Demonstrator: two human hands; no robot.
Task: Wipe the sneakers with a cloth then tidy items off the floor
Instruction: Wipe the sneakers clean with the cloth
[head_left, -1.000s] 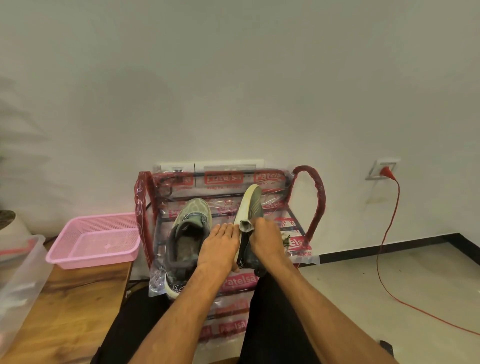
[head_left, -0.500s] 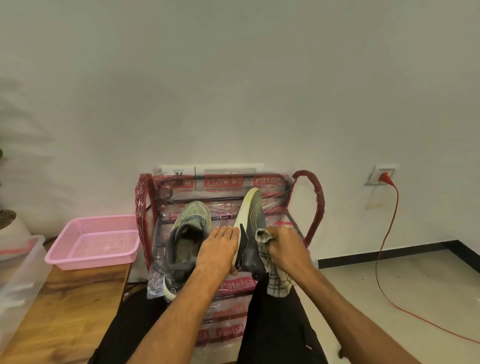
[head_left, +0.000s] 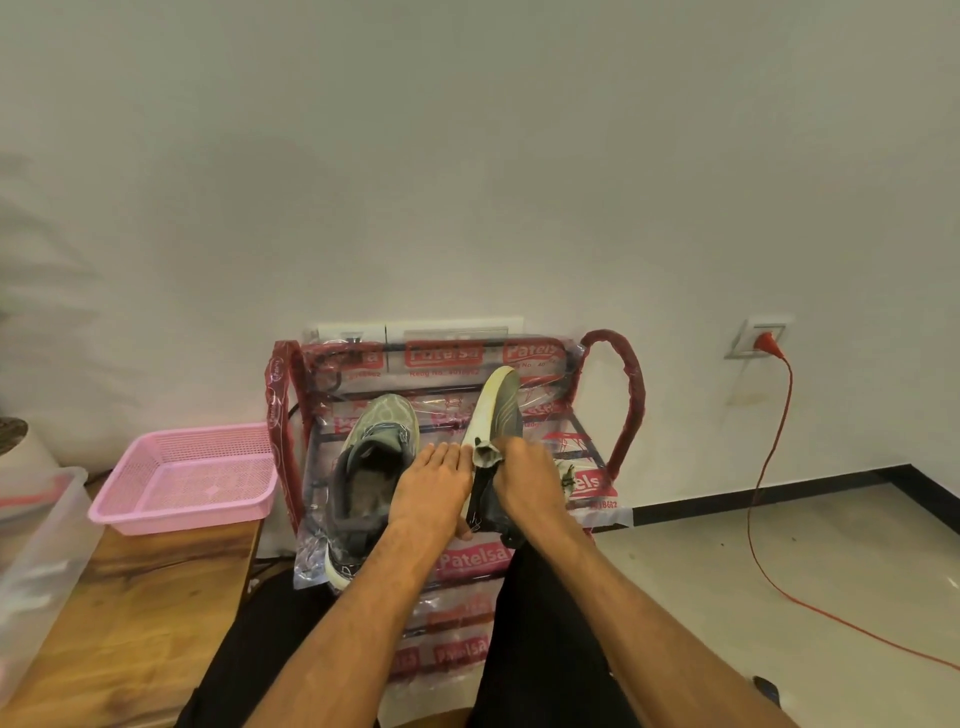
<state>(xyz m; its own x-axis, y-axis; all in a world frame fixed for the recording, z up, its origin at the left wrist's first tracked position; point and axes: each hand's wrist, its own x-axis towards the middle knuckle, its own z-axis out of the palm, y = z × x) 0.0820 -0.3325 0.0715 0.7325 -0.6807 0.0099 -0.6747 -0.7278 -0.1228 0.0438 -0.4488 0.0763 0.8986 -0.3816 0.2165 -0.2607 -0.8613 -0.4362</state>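
The sneaker (head_left: 496, 410) stands on its side edge on the rack (head_left: 618, 395), toe pointing up toward the wall, pale sole facing left, sandwiched between both hands. The left hand (head_left: 431, 491) lies flat against the sole, fingers straight and together, bracing it. On the other side, the right hand (head_left: 524, 483) is curled round a bunched cloth (head_left: 487, 453) and presses it to the grey upper. A wad of the cloth pokes out above the fingers, right against the shoe's middle.

Just left of the left hand, the second sneaker (head_left: 371, 467) sits upright on the same rack, opening up, toe to the wall. The rack is wrapped in clear plastic with red printing.

Further left, a pink basket (head_left: 187, 483) rests on a wooden surface (head_left: 130, 613), with a clear tub (head_left: 36, 545) at the edge. Off to the right, a red cable (head_left: 769, 493) drops from a socket (head_left: 761, 338) and trails across the floor (head_left: 779, 561).
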